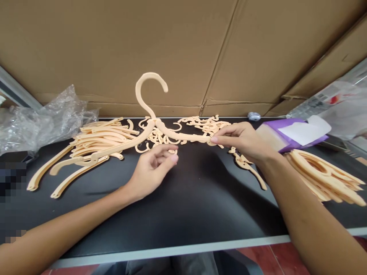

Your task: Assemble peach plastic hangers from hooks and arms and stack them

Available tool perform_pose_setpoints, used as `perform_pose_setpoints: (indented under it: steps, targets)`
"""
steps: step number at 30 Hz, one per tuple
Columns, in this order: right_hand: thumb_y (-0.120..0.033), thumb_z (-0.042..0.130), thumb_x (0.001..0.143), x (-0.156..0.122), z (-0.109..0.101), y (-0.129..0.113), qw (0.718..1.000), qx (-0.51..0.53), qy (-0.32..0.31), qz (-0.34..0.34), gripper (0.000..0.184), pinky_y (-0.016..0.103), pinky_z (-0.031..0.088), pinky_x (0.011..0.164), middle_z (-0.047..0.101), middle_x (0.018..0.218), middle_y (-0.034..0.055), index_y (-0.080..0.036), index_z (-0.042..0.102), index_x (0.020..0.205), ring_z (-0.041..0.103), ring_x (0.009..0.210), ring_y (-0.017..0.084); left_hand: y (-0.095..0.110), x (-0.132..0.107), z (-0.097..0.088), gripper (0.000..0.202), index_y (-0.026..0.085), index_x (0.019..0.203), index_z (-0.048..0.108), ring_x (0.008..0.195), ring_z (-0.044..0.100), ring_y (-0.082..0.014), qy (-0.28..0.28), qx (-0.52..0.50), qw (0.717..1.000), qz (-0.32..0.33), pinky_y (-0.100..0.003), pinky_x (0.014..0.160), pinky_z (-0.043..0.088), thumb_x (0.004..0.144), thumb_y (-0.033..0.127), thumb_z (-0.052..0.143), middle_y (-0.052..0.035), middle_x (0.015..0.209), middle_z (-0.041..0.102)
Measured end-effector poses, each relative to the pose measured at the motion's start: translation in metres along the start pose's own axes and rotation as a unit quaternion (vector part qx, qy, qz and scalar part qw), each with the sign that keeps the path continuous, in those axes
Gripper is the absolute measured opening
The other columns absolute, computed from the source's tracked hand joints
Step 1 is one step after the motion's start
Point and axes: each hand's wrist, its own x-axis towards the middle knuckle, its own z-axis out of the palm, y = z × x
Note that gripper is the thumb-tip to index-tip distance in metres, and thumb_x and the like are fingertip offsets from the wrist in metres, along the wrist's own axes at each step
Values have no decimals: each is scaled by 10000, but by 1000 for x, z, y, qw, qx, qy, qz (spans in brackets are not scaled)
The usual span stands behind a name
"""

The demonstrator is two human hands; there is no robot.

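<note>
A peach plastic clothes hanger (pixel 123 147) is held up in the air, with its hook at the top and its two arms spread. My right hand (pixel 241 139) pinches the end of its right arm between thumb and fingers. At the far left end, a curved end piece hangs from the other arm. My left hand (pixel 156 168) is below the hanger, apart from it, with curled fingers and the thumb close to the forefinger. A small peach bit shows between those fingertips; whether it is held or lies behind cannot be told.
Loose hanger arms (pixel 106 133) lie piled at left, small curved parts (pixel 157 137) in the middle, more parts (pixel 209 124) behind. A stack of folded hangers (pixel 318 168) and a purple tissue pack (pixel 279 130) are at right. Clear plastic wrap (pixel 54 118) and cardboard (pixel 143 46) border the black table (pixel 177 217).
</note>
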Motion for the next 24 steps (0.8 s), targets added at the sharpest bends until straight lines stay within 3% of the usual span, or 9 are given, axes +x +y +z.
perform_pose_setpoints:
  steps: [4,8,11,13,15,16,19,21,24]
  targets:
    - [-468,843,702,3,5,6,998,-10,-61,4,263,294,455,632,748,712,36,-208,808,702,637,688,170,0,11,-5,399,148,1116,679,422,507,-69,33,-89,995,-33,-235,455,403,897,480,693,-24,771,697]
    - [-488,770,775,5,19,13,995,-60,-74,-2,295,315,465,651,758,768,52,-196,806,801,644,706,187,-5,16,-11,306,148,875,728,495,590,-87,81,-79,994,-8,-243,535,490,936,441,665,-46,815,719]
    - [-444,755,779,5,27,19,983,-153,29,-99,297,370,495,791,755,992,83,-207,773,957,663,923,246,-11,21,-18,302,154,814,729,569,637,-109,108,-68,992,5,-258,611,543,939,422,668,-58,869,737]
    - [-427,774,749,5,32,23,953,-207,136,-176,317,401,484,861,719,1066,96,-209,723,975,635,1006,266,-13,24,-22,288,157,830,737,570,633,-108,127,-74,989,16,-258,602,543,929,421,684,-61,884,742]
    - [-422,746,774,5,35,24,921,-246,206,-221,232,384,469,813,684,868,66,-214,643,775,616,863,238,-12,29,-25,270,159,858,747,557,620,-102,147,-95,984,21,-248,567,527,908,422,711,-60,884,743]
    - [-422,711,807,4,37,24,914,-261,214,-226,292,364,452,752,631,725,38,-221,566,653,582,743,209,-10,30,-26,267,162,872,752,549,614,-100,156,-106,982,22,-242,548,517,897,426,722,-57,872,742]
    - [-469,609,900,3,45,24,925,-294,159,-178,539,337,362,616,471,491,-4,-226,384,475,448,525,152,-7,34,-28,270,173,849,748,517,588,-89,169,-127,977,24,-230,517,488,881,441,737,-36,812,729]
    - [-515,587,921,1,50,23,944,-274,135,-123,500,335,363,608,544,523,5,-215,508,529,482,524,155,-7,35,-28,275,177,802,736,510,567,-85,168,-123,978,23,-231,519,475,890,437,726,-27,783,717]
    - [-517,584,938,-3,59,18,959,-209,150,-118,337,360,464,750,722,828,50,-200,698,929,634,766,215,-9,30,-26,258,181,801,744,524,550,-92,150,-94,984,15,-235,522,450,920,403,690,-21,739,695]
